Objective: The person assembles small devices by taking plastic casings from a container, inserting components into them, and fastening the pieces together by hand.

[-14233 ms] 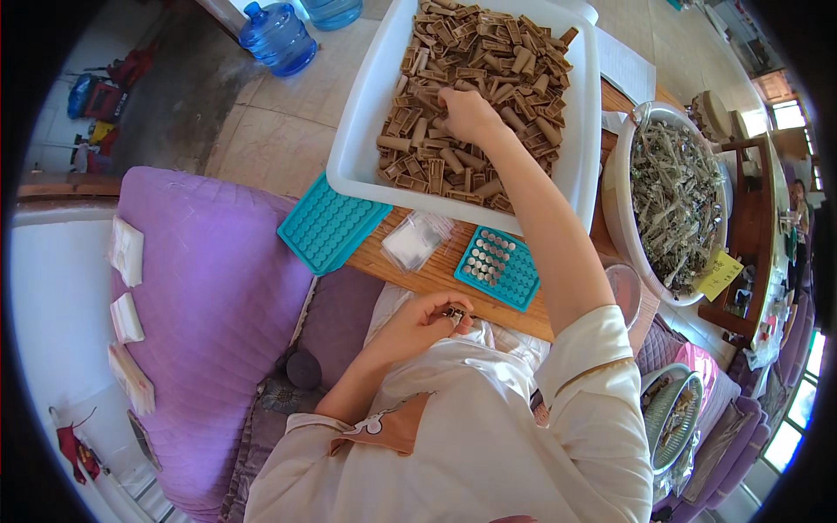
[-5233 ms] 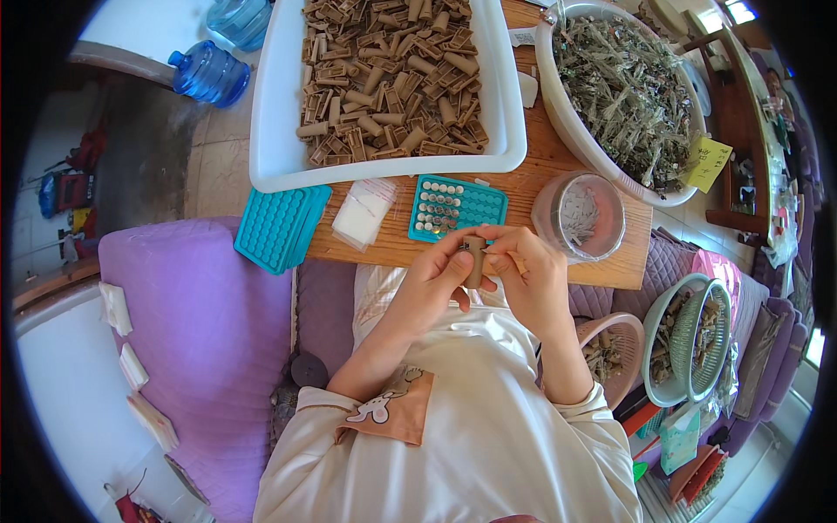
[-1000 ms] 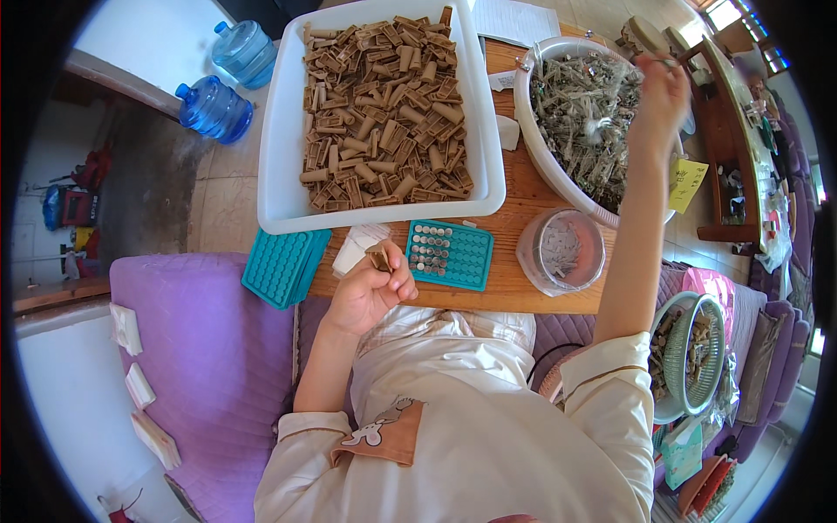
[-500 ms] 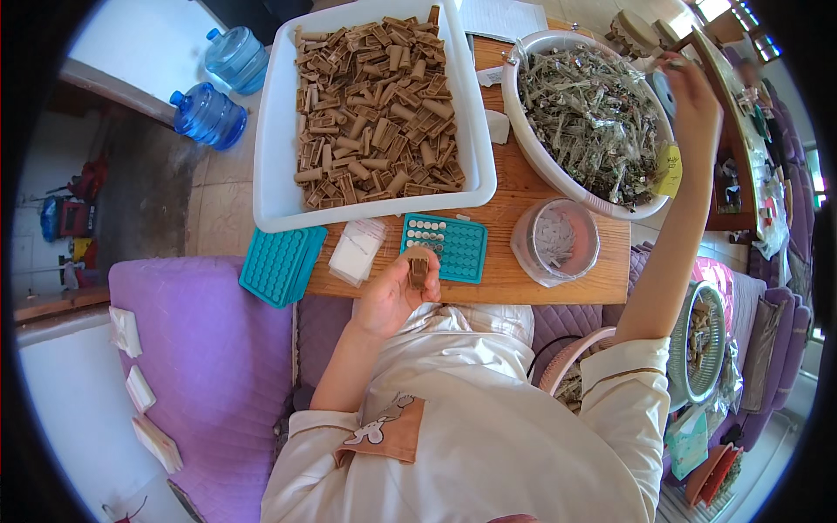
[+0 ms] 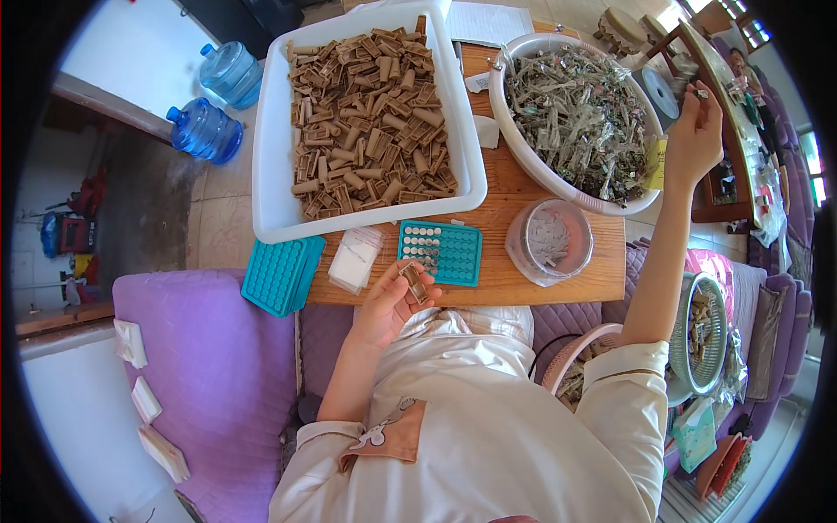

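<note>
My left hand (image 5: pixel 382 307) is closed around a brown plastic casing (image 5: pixel 413 285), hollow side showing, near the table's front edge. Just beyond it lies a teal tray (image 5: pixel 463 254) with round pockets, some filled with small whitish or silvery discs. My right hand (image 5: pixel 696 138) is raised at the far right, past the round basin, its fingertips pinched on a small piece too tiny to name. Nearest to that hand is the basin (image 5: pixel 582 199), heaped with clear plastic wrappings and small parts. A big white bin (image 5: pixel 370 221) full of similar brown casings stands at the back left.
A stack of teal trays (image 5: pixel 277 272) and white packets (image 5: pixel 356 260) lie along the table's front left. On the right stands a tub (image 5: pixel 521 246) holding pale flat pieces. Water jugs (image 5: pixel 206 132) stand on the floor to the left; baskets (image 5: pixel 695 383) are at the right.
My right hand has moved right and slightly nearer, away from the basin. My left hand has lowered a little, and the casing in it has tilted.
</note>
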A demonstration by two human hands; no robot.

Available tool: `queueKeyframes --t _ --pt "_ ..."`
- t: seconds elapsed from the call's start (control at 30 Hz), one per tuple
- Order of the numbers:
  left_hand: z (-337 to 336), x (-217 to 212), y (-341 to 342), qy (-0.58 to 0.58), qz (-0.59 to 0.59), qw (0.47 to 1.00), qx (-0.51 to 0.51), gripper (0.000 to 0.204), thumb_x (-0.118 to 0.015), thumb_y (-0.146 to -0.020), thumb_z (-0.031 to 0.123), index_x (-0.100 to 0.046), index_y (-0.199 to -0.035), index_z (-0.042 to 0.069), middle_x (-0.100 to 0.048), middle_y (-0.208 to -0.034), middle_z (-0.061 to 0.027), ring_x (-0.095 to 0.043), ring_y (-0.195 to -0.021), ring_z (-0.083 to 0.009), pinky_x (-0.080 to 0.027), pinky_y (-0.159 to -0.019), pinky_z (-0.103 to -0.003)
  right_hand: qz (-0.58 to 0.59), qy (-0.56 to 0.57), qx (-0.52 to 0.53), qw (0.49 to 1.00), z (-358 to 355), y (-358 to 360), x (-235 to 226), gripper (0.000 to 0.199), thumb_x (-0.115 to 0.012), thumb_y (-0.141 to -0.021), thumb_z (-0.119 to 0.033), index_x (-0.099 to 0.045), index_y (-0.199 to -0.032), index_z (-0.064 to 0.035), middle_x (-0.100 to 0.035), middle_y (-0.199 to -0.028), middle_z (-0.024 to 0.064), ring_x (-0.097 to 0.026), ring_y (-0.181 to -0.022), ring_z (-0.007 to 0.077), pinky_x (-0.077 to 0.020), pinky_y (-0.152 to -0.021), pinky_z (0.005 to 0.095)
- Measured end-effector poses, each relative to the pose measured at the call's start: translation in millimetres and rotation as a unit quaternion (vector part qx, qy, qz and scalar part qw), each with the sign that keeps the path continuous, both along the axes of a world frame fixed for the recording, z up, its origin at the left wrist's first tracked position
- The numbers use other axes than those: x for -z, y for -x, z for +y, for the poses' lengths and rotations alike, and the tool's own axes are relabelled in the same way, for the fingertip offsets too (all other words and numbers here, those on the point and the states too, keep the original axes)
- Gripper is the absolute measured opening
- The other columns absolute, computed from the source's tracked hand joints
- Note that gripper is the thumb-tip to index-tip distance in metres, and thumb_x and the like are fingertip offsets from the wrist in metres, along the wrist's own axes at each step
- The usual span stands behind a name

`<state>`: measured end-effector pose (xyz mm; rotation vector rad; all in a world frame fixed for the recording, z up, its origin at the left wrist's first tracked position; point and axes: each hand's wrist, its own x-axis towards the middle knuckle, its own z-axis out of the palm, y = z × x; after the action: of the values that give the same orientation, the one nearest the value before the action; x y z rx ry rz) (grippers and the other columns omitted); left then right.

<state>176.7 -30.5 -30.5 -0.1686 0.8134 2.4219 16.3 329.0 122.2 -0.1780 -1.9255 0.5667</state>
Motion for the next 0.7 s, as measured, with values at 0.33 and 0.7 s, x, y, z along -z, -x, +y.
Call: queueKeyframes --t 0.33,0.7 --pt "4 -12 -2 0.040 0.049 0.996 -0.060 0.036 -0.050 -0.084 0.023 -0.039 -0.114 0.007 -0.054 -0.104 -0.0095 -0.056 -0.094 -0.0247 -0.049 -0.078 -0.034 -0.044 0.383 -0.336 0.859 -61 -47 4 0.022 -0.044 -0.084 -0.004 -0.054 -0.104 -0.0024 -0.055 -0.084 0.0035 -0.053 -0.065 0.0087 -0.0421 -0.057 0.0187" --pt "20 -49 -6 0.063 0.205 0.967 -0.137 0.041 -0.063 -0.074 0.013 -0.045 -0.110 0.002 -0.051 -0.106 -0.0081 -0.053 -0.098 -0.0241 -0.045 -0.083 -0.034 -0.373 0.298 -0.452 0.753 -195 -164 53 0.015 -0.065 -0.069 -0.001 -0.055 -0.080 -0.0013 -0.058 -0.064 0.0038 -0.044 -0.045 0.0039 -0.0361 -0.041 0.0181"
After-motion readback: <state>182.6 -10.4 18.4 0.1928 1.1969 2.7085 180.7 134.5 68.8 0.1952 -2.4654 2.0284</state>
